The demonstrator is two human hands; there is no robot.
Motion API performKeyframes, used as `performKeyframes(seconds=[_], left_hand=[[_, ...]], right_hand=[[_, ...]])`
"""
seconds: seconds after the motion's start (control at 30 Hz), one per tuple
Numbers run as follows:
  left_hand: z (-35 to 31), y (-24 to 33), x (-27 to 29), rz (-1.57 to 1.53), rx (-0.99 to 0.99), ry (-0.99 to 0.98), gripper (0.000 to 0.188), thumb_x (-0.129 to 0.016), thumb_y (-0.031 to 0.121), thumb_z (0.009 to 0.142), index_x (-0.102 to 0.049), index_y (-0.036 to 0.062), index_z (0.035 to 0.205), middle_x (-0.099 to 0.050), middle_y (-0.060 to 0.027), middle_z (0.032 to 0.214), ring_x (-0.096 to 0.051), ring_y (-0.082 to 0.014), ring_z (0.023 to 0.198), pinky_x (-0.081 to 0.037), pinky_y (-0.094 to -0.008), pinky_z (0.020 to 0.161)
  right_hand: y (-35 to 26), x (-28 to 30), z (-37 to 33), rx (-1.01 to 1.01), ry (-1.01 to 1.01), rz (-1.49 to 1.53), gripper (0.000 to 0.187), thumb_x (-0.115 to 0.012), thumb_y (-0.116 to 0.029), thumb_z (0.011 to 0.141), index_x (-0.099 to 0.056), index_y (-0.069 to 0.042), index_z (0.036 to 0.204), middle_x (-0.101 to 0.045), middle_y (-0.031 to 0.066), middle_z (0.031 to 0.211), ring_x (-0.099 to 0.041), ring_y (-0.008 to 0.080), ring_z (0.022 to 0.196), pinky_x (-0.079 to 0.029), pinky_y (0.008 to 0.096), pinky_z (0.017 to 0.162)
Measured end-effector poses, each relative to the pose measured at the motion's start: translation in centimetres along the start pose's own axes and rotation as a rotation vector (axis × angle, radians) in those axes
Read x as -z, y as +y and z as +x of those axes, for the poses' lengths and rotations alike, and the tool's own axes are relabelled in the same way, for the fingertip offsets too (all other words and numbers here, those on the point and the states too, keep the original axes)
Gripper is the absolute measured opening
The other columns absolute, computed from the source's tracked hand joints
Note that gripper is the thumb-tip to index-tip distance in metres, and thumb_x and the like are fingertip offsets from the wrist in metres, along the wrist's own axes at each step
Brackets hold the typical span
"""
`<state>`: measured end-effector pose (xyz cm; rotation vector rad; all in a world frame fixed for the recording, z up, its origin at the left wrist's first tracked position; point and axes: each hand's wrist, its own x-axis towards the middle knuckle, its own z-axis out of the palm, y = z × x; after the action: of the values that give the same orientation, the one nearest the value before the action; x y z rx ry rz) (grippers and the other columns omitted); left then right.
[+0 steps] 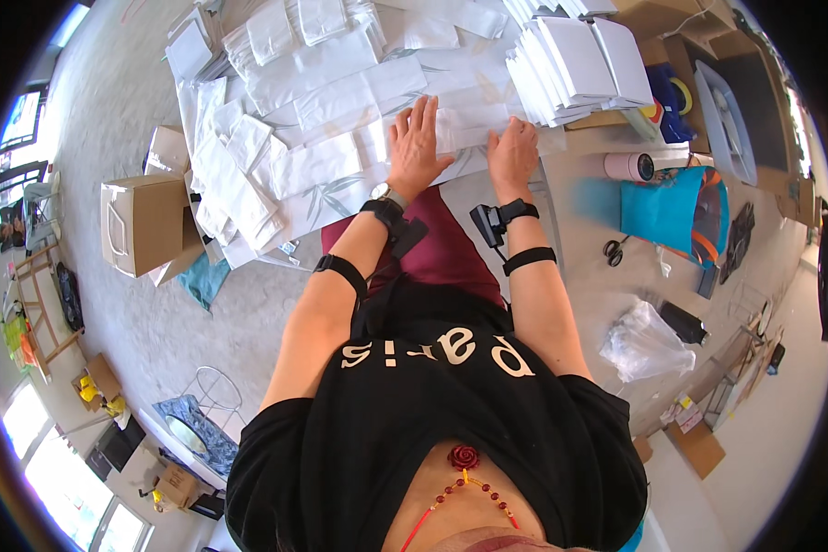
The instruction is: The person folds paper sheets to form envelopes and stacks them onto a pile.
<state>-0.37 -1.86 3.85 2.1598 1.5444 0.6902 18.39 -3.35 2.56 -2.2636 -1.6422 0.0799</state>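
My left hand lies flat with its fingers stretched out, over a flat white bag-like piece on the table. My right hand is at the right end of another thin white piece, near the table's front edge. Its fingers are bent down, and whatever lies under the fingertips is hidden. I cannot tell whether the piece is paper or plastic. A similar flat white piece lies to the left of my left hand. Both wrists wear black straps with small devices.
A loose heap of white pieces covers the table's left side. Stacked white packets stand at the right. Beyond them are a pink cylinder, a blue bag and black scissors. A cardboard box stands left.
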Motion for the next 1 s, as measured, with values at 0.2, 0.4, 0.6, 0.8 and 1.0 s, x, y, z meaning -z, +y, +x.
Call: performKeyframes(seconds=[0.2, 0.4, 0.6, 0.8, 1.0], left_hand=[[1.7, -0.9, 0.3, -0.012, -0.077, -0.117, 0.117, -0.089, 0.027, 0.065, -0.027, 0.0096, 0.162, -0.053, -0.0119, 0.150, -0.042, -0.0344, 0.142, -0.025, -0.0587, 0.119], [2.2, -1.0, 0.0, -0.017, -0.049, -0.142, 0.114, -0.089, 0.031, 0.068, -0.027, 0.0138, 0.162, -0.060, -0.0086, 0.141, -0.041, -0.0323, 0.144, -0.023, -0.0549, 0.120], [1.2, -0.5, -0.3, -0.090, -0.043, 0.064, 0.080, -0.084, 0.023, 0.077, -0.049, 0.0102, 0.148, -0.062, -0.0118, 0.134, -0.050, -0.0328, 0.133, -0.034, -0.0518, 0.113], [0.6, -1.1, -2.0, -0.354, 0.029, 0.076, 0.041, -0.071, 0.002, 0.085, -0.065, -0.0001, 0.126, -0.061, -0.0189, 0.121, -0.058, -0.0395, 0.116, -0.050, -0.0453, 0.099], [0.5, -0.5, -2.0, -0.262, 0.022, 0.094, 0.038, -0.071, 0.004, 0.088, -0.067, 0.0009, 0.126, -0.062, -0.0175, 0.122, -0.063, -0.0361, 0.110, -0.052, -0.0432, 0.097]], right_hand=[[0.4, 0.5, 0.4, -0.061, -0.025, 0.057, 0.046, -0.079, -0.023, 0.088, -0.059, -0.002, 0.124, -0.061, 0.0177, 0.121, -0.060, 0.0370, 0.116, -0.051, 0.0515, 0.092], [1.0, 0.1, 0.9, -0.085, -0.026, 0.069, 0.041, -0.078, -0.023, 0.089, -0.062, -0.004, 0.121, -0.065, 0.0169, 0.116, -0.063, 0.0370, 0.112, -0.050, 0.0511, 0.091], [1.5, -0.5, 1.2, -0.133, -0.071, 0.086, 0.033, -0.076, -0.022, 0.090, -0.064, -0.006, 0.117, -0.068, 0.0145, 0.111, -0.065, 0.0361, 0.108, -0.051, 0.0515, 0.090], [1.2, -1.0, 1.8, -0.182, -0.106, 0.142, 0.024, -0.070, -0.019, 0.093, -0.065, -0.007, 0.113, -0.073, 0.0149, 0.105, -0.069, 0.0365, 0.104, -0.052, 0.0519, 0.088], [1.5, -0.6, 2.1, -0.285, -0.143, 0.160, 0.026, -0.071, -0.020, 0.093, -0.065, -0.006, 0.114, -0.073, 0.0155, 0.108, -0.069, 0.0366, 0.105, -0.053, 0.0512, 0.090]])
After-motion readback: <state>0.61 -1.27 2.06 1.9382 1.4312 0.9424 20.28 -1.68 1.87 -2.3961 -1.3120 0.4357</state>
